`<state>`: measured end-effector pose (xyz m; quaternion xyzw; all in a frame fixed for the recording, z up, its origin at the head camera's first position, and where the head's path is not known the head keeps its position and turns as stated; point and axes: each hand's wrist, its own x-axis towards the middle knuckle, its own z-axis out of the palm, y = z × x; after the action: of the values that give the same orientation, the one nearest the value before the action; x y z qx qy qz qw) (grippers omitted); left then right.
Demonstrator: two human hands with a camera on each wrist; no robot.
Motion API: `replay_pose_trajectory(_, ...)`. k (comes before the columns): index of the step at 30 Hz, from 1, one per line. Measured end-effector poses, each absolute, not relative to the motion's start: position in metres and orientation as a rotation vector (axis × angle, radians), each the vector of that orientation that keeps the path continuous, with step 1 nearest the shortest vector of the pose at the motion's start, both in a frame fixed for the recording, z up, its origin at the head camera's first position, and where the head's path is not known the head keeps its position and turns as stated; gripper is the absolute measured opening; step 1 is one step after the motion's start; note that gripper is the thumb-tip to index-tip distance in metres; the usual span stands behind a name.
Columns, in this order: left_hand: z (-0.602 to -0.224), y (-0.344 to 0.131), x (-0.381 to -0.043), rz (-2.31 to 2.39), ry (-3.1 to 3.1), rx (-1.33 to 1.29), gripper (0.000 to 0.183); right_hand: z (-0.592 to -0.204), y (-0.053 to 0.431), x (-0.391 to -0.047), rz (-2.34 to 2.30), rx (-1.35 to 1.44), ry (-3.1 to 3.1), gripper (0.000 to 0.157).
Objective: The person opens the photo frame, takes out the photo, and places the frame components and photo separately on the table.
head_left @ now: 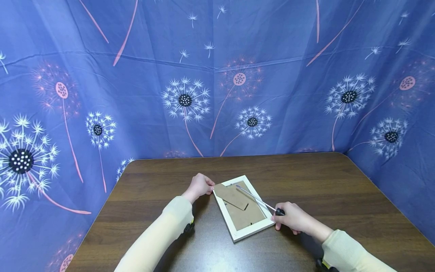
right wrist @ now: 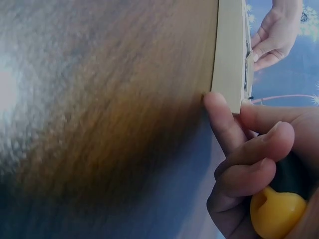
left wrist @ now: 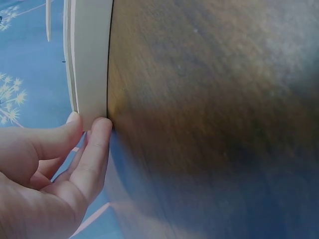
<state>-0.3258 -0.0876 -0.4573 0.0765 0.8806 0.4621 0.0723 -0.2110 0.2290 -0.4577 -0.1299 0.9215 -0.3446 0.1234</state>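
A white picture frame (head_left: 253, 229) lies face down on the table, its brown backing board (head_left: 248, 216) showing, with an easel leg (head_left: 231, 194) on it. My left hand (head_left: 199, 186) pinches the frame's far left corner; in the left wrist view the thumb is on the frame's edge (left wrist: 90, 59). My right hand (head_left: 293, 218) holds a screwdriver (head_left: 256, 198), its thin shaft slanting over the frame. Curled fingers wrap the dark handle, and its yellow end (right wrist: 276, 214) shows in the right wrist view. That hand's thumb and forefinger also touch the frame's near right corner.
The brown wooden table (head_left: 163, 177) stretches around the frame on every side. Behind it and at both sides hangs a blue cloth (head_left: 146, 124) with dandelion prints. Small dark tabs (head_left: 251, 223) stick up along the backing's edges.
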Motion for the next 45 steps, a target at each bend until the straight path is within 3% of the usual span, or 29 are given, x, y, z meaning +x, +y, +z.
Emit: replay_pose_trajectory(45, -0.464, -0.085, -0.353, 1.289, 2.679, 0.416, 0.011, -0.46, 0.209, -0.2, -1.065, -0.492, 2.554, 0.02)
